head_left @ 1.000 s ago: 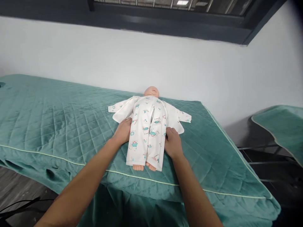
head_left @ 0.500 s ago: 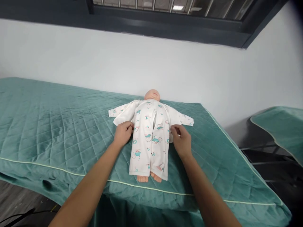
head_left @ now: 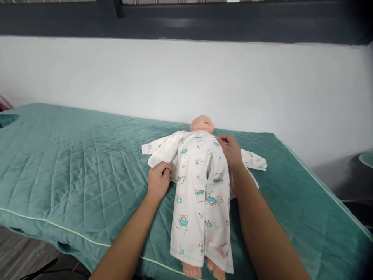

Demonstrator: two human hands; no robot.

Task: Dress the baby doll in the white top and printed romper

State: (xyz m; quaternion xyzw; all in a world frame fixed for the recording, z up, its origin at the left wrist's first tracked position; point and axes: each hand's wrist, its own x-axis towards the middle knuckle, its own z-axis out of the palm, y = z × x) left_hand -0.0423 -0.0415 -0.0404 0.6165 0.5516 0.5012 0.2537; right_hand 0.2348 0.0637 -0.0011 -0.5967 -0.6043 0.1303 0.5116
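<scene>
A baby doll [head_left: 201, 123] lies on its back, its head toward the wall and its bare feet toward me. White baby pants [head_left: 189, 202] with teal and pink cartoon prints cover its front and legs. Under them shows a white baby shirt [head_left: 165, 152], sleeves spread to both sides. At the doll's side by the waist, my left hand [head_left: 159, 179] is closed in a pinch at the edge of the clothes. My right hand [head_left: 230, 149] is up near the doll's shoulder, its fingers bent together at the garment's upper edge; what they grip is partly hidden.
Beneath the doll is a bed with a green quilted cover [head_left: 87, 167], its piped front edge close to me. A white wall [head_left: 145, 77] rises behind it, below a dark window frame [head_left: 180, 23]. A cable [head_left: 52, 268] lies on the floor at lower left.
My right hand has moved from the doll's waist side up to its shoulder. My left hand stays at the side by the waist. The camera view has shifted and come closer.
</scene>
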